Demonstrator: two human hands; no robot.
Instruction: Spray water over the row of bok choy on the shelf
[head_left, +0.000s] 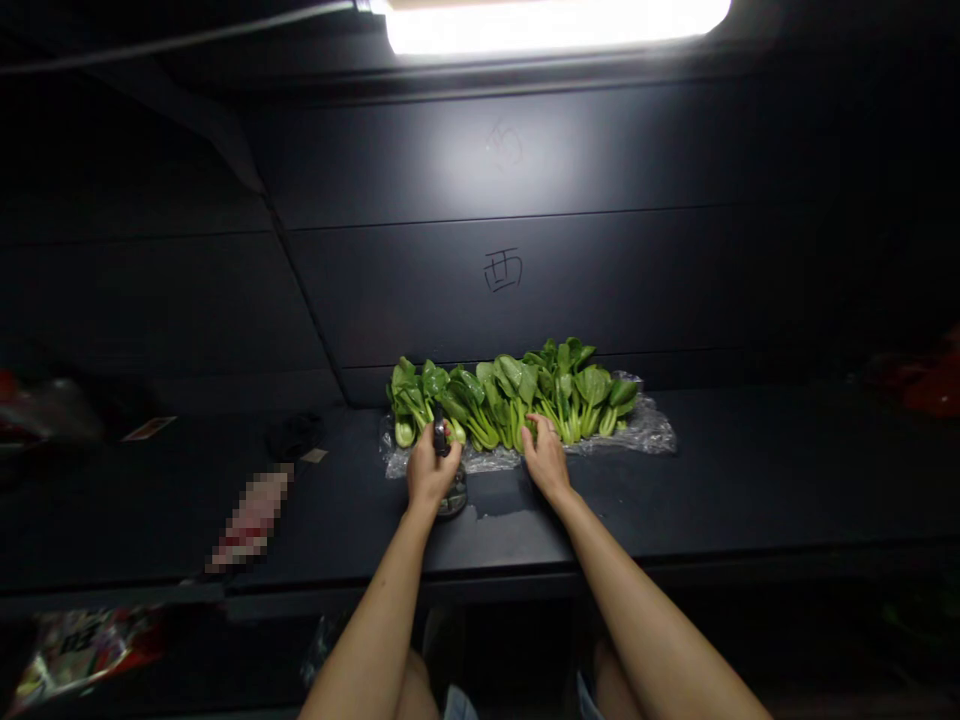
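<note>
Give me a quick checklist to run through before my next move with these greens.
1. Left hand has hold of the dark-topped container: ok, it is closed around the upper part.
2. Greens lined up: ok, side by side, leaves toward the back panel, stems toward you.
3. Plastic sheet smooth: not ok, it is crumpled, notably at the right end.
4. Right hand clear of the stems: cannot tell, the fingertips are right at them.
5. Enough in the container: cannot tell, your hand covers much of it.
6. Light on: ok.
</note>
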